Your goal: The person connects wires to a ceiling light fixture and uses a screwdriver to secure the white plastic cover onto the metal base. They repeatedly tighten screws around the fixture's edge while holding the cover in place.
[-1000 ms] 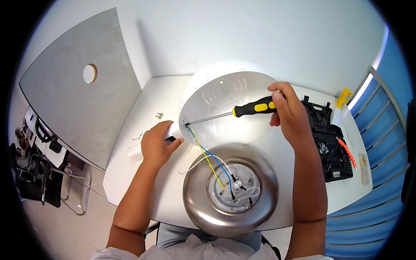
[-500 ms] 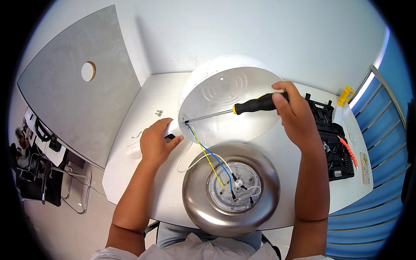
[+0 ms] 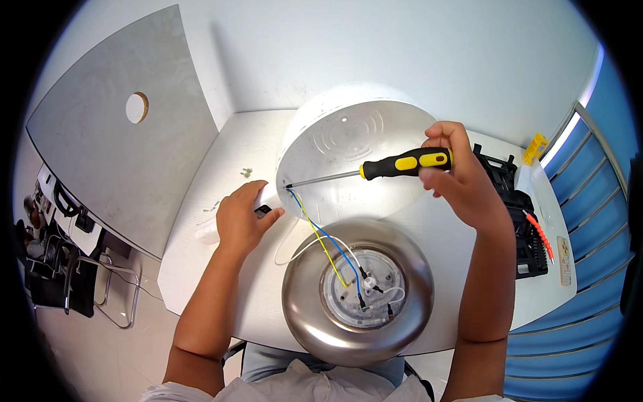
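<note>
My right hand (image 3: 462,177) holds the end of a screwdriver (image 3: 395,165) with a black and yellow handle. Its long shaft runs left, nearly level, and the tip sits at the inner wall of a large white bowl-shaped shell (image 3: 335,194), where the wires enter. My left hand (image 3: 242,218) is closed around a white tube-like arm (image 3: 268,197) joined to the shell's left side. Blue and yellow-green wires (image 3: 321,244) and a white cable lead down to a round brushed-metal base (image 3: 291,288), which has a clear disc with several black-sleeved connectors in its centre.
Small screws (image 3: 246,172) lie on the white table (image 3: 258,311) left of the shell. An open black tool case (image 3: 529,268) with a red flexible shaft (image 3: 538,234) is at the right, near a yellow item (image 3: 534,149). A large grey panel (image 3: 134,167) stands at the left.
The screwdriver handle has rolled, so its yellow inlays now show. My right hand has turned and its grip has shifted, while the tip stays at the same spot. My left hand has hardly moved.
</note>
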A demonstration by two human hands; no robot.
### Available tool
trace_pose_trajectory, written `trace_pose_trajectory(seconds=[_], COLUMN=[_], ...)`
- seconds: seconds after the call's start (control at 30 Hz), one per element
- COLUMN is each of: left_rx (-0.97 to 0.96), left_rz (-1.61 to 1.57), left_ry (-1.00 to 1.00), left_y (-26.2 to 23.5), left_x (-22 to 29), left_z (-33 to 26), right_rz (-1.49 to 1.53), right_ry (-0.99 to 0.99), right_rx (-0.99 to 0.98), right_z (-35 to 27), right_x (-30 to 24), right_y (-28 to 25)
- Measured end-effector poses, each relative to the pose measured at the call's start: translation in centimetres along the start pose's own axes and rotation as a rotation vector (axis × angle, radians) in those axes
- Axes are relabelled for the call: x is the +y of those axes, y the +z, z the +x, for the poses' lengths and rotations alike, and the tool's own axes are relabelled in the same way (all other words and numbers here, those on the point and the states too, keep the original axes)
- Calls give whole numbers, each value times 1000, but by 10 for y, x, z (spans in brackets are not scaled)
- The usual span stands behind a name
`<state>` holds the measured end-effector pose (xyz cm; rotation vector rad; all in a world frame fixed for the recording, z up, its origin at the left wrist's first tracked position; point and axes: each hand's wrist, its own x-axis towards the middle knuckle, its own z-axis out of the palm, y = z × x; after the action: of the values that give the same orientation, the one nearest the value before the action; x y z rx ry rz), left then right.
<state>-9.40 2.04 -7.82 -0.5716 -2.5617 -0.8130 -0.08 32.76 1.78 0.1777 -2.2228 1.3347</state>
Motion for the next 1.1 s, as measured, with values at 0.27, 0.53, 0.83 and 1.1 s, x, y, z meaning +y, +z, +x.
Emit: trace_pose_trajectory(seconds=[0.27, 0.53, 0.83, 1.1], left_rx=[1, -7, 20, -2], left_rz=[9, 21, 15, 27], left_ry=[5, -14, -3, -3], left_y=[1, 0, 1, 0], left_x=[1, -1, 0, -1], left_z=[0, 0, -1, -1], right_rz=[-212, -221, -276, -143], right_ry=[196, 170, 316, 404], right_rx=[-89, -154, -131, -162], right_z=[5, -1, 4, 7], right_x=[-5, -4, -11, -19], right_y=[-6, -11, -8, -13])
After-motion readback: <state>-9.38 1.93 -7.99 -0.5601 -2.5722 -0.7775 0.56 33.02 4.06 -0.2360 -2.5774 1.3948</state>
